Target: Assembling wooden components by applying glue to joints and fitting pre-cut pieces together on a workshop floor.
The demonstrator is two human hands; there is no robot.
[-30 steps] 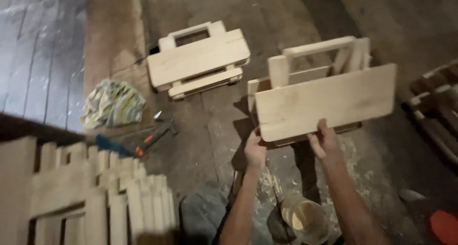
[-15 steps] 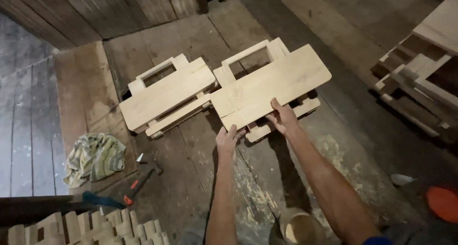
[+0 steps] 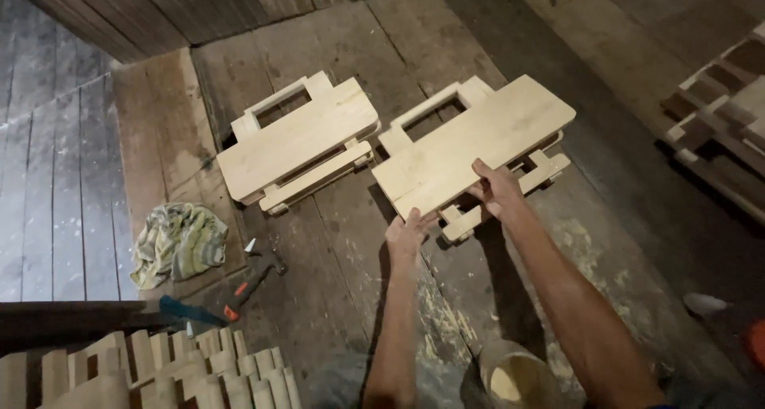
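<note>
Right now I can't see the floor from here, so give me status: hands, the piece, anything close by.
Left hand and right hand grip the right wooden stool, flat on the floor. Second wooden stool alongside, apart. Hammer and rag lie left.

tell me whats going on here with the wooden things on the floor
A person crouches over a plank floor with both hands on a pale wooden stool lying on its side. The left hand grips its near corner and the right hand presses on the flat board. A second stool of the same kind lies beside it, apart. A hammer, a crumpled rag and a small bucket sit nearer the person.
</note>
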